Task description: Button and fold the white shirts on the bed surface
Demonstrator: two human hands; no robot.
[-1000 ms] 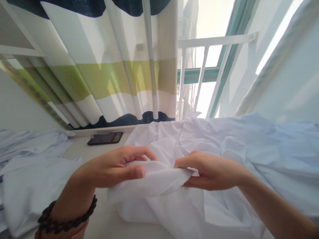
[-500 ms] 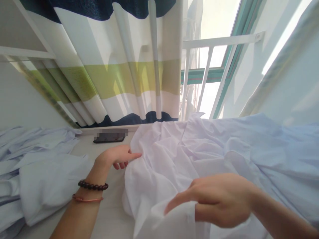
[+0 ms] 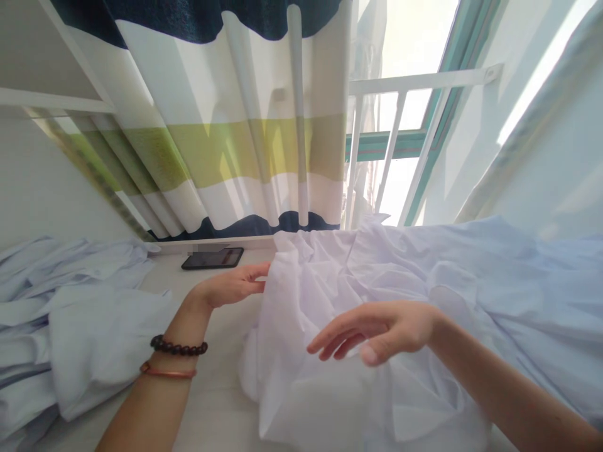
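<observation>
A crumpled white cloth garment (image 3: 325,289) is spread in front of me, its folds running off to the right. At its left edge is my left hand (image 3: 238,284), the fingers closed on the fabric and their tips hidden behind it. Two bracelets, one of dark beads and one copper-coloured, circle that wrist. My right hand (image 3: 381,329) hovers palm down over the middle of the garment, fingers apart and bent slightly, holding nothing. Beyond my left hand, a dark phone (image 3: 213,258) lies flat on the pale surface (image 3: 219,351).
More white garments (image 3: 98,339) lie in a loose pile at the left. A striped curtain (image 3: 254,150) hangs at the back, beside a white railing (image 3: 400,85) before the window. Pale blue-white fabric (image 3: 556,276) stretches along the right side.
My right hand has let go of the fabric near the front, risen and opened. The garment's left edge has shifted right and straightened, with my left hand moving slightly right along with it.
</observation>
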